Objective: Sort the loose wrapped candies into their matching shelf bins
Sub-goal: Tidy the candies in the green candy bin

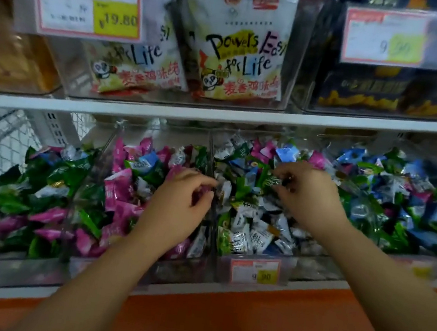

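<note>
Shelf bins (313,264) at centre frame hold mixed candies (257,237). Right hand (306,199) pinches a green candy (270,180); left hand (179,205) curls, grip unclear. Next, probably: carry it to the lower-left green bin (32,269).

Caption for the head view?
Left hand and right hand reach into clear shelf bins of wrapped candies; right pinches a green candy.

Even bright store light, motion blur toward edges, wide-angle bending of shelf lines
</note>
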